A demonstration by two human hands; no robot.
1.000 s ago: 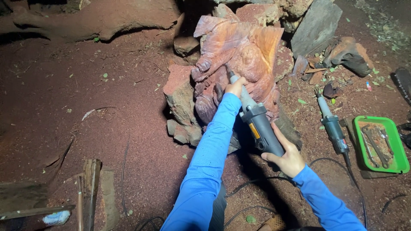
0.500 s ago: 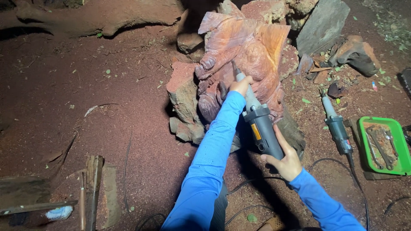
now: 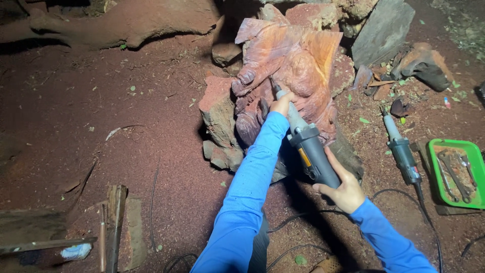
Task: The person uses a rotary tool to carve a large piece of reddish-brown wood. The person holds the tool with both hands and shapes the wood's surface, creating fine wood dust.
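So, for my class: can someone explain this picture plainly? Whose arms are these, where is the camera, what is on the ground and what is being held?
The camera sits on the person's head and looks down, so the two blue-sleeved arms are the person's own. The right hand has its grip on the body of a grey corded power grinder. The left hand steadies its thin front end, whose tip meets a reddish wood carving. The carving stands on red, dusty ground among rocks. To the right lie a second, similar power tool and a green tray holding wrenches. At lower left are some wooden pieces. Black cables run across the ground near the person.
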